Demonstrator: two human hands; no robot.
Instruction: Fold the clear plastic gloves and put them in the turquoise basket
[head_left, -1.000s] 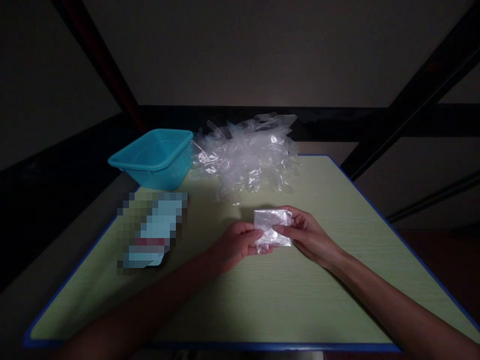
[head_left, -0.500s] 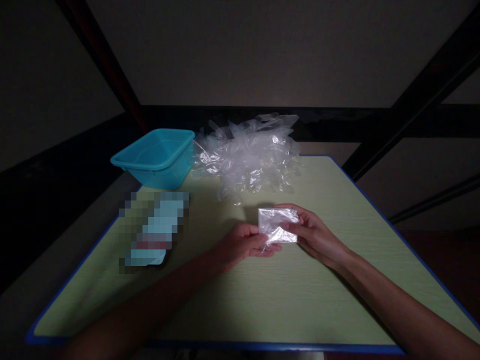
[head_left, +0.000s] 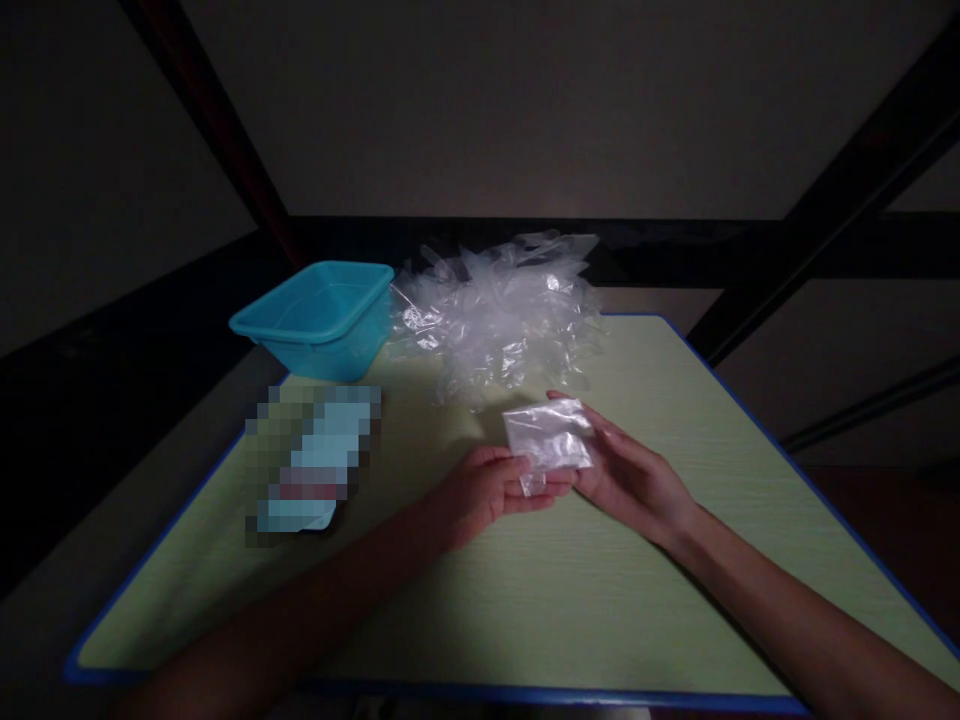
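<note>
- The folded plastic packet (head_left: 551, 433), a small, flat, shiny rectangle, is up in the two hands, in the middle of the bench (head_left: 585, 620) as seen from the wearer.
- The left hand (head_left: 491, 490) pinches its 7 o'clock corner, thumb on top and fingers beneath; a short tail of film hangs out there.
- The right hand (head_left: 630, 475) is open, at the packet's 3 o'clock side, fingers extended behind the edge; whether it bears any weight, I cannot tell.
- The folding of this piece looks nearly done, judging by its squared outline, though that loose tail is not tucked in.
- At 12 o'clock, a pile of clear plastic gloves (head_left: 499, 320), by their finger-like ends, lies loose and unfolded, so most seem unhandled.
- At 10 to 11 o'clock stands a blue plastic basin (head_left: 322, 350), just beside the pile; its bottom is hard to make out, so finished pieces cannot be counted.
- A pixelated flat object (head_left: 326, 455) lies towards 9 o'clock.
</note>
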